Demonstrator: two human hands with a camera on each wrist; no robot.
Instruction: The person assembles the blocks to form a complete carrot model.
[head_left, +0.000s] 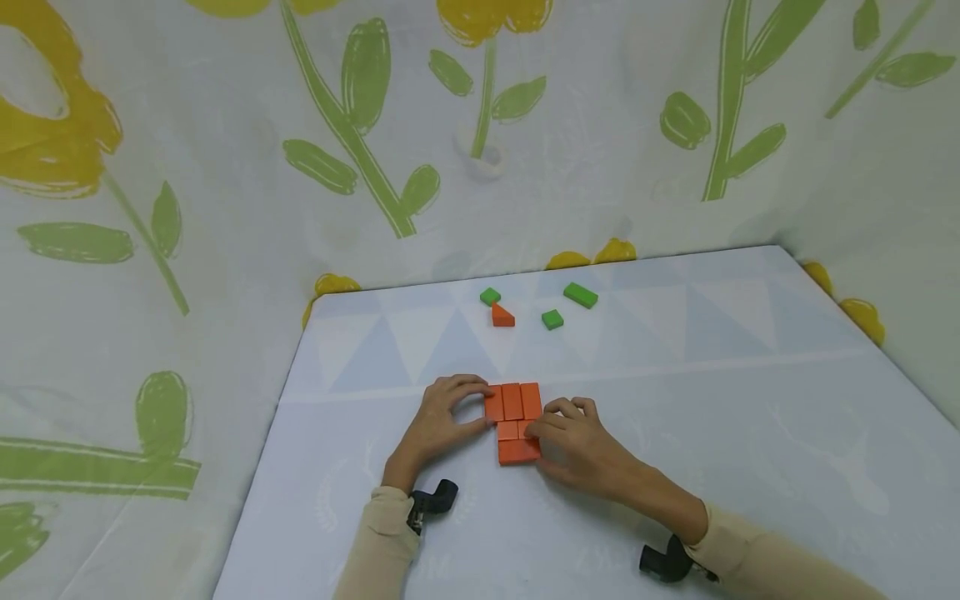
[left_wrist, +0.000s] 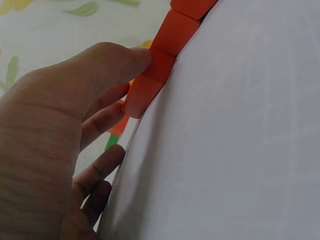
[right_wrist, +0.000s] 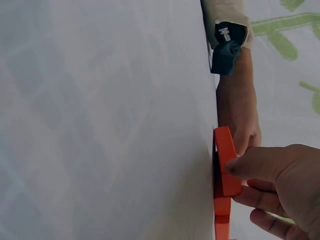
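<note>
Several orange blocks lie fitted together on the table: upright oblongs in the far row, two small blocks in the middle, and one long orange block [head_left: 517, 452] crosswise nearest me. My left hand [head_left: 442, 417] holds the leftmost orange block [head_left: 493, 403] of the far row between thumb and fingers. In the left wrist view its thumb touches an orange face [left_wrist: 161, 65]. At the right side, my right hand [head_left: 585, 446] pinches the long block, which looks slightly tilted in the right wrist view [right_wrist: 228, 162]. Its fingers partly hide the right middle block.
Farther back lie an orange triangular block [head_left: 502, 316], two small green blocks [head_left: 490, 296] [head_left: 552, 319] and a longer green block [head_left: 581, 295]. A flower-patterned cloth [head_left: 570, 167] rises behind the table [head_left: 675, 400].
</note>
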